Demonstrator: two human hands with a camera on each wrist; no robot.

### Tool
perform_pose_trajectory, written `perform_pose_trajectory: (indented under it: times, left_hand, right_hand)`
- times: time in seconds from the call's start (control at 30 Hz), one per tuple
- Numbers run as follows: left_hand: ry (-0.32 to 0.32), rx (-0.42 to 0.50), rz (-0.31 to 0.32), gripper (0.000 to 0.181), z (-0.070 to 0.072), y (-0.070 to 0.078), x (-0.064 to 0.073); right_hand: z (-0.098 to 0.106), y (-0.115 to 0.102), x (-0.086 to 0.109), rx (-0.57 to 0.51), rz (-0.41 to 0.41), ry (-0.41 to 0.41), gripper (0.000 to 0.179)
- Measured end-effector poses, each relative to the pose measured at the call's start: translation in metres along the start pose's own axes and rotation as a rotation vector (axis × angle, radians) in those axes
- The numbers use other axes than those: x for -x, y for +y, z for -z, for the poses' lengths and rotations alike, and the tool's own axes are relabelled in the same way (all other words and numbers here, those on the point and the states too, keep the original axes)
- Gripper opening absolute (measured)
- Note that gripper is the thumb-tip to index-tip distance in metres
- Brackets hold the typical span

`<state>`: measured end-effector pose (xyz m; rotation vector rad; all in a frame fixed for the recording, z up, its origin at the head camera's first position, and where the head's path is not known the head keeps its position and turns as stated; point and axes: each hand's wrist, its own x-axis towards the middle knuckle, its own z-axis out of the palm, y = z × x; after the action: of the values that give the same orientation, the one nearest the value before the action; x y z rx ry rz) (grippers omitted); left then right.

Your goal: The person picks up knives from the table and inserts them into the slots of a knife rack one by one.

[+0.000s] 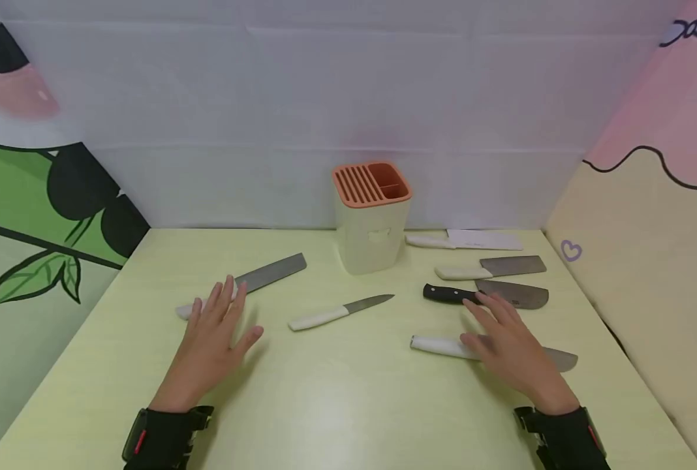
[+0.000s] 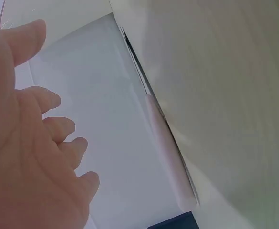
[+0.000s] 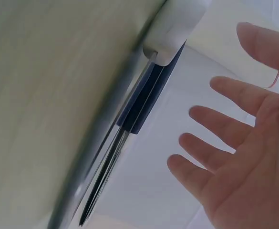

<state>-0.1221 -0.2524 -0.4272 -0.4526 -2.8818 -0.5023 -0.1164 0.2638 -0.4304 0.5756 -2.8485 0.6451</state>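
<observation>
My left hand [image 1: 210,349] hovers with spread fingers over a white-handled knife [image 1: 272,271] and partly covers its handle. In the left wrist view that hand [image 2: 29,133] holds nothing. On the right, my other hand [image 1: 510,346], fingers extended, overlaps a large white-handled knife [image 1: 442,346] and the end of a black handle on another knife [image 1: 448,294]. The right wrist view shows this palm [image 3: 253,157] apart from the handles. Between the hands lies a small white-handled paring knife [image 1: 319,318], blade pointing right.
A cream knife block [image 1: 366,245] with an orange slotted top [image 1: 372,186] stands at the back middle. To its right lie a white-handled cleaver [image 1: 483,239] and another white-handled knife [image 1: 463,272]. A pale wall closes off the table's back edge.
</observation>
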Motion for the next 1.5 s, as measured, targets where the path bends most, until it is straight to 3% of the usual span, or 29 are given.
perform_pose_trajectory:
  times: [0.13,0.3,0.5,0.67,0.87,1.2,1.5]
  left_hand:
    - [0.011,0.057,-0.01,0.087,-0.005,0.002,0.0]
    - [0.036,0.151,-0.009,0.086,-0.008,0.006,-0.002]
    - [0.041,0.27,-0.03,0.079,-0.012,0.021,-0.013]
    - [0.026,0.332,-0.086,0.072,-0.017,0.035,-0.032]
    - [0.012,0.398,-0.083,0.065,-0.021,0.046,-0.05]
    - [0.015,0.435,-0.112,0.062,-0.02,0.053,-0.057]
    - [0.026,0.456,-0.111,0.061,-0.021,0.051,-0.057]
  right_hand:
    - [0.001,-0.001,-0.002,-0.005,0.025,-0.067,0.061]
    - [0.001,-0.001,-0.008,0.007,0.122,-0.113,0.064]
    - [-0.001,-0.003,-0.016,0.066,0.224,-0.149,0.048]
    - [-0.002,-0.005,-0.027,0.064,0.244,-0.224,0.037]
    - [-0.002,-0.008,-0.034,0.035,0.241,-0.271,0.034]
    - [0.002,-0.01,-0.04,0.029,0.219,-0.3,0.031]
    - [0.024,-0.028,-0.061,-0.033,0.249,-0.245,0.033]
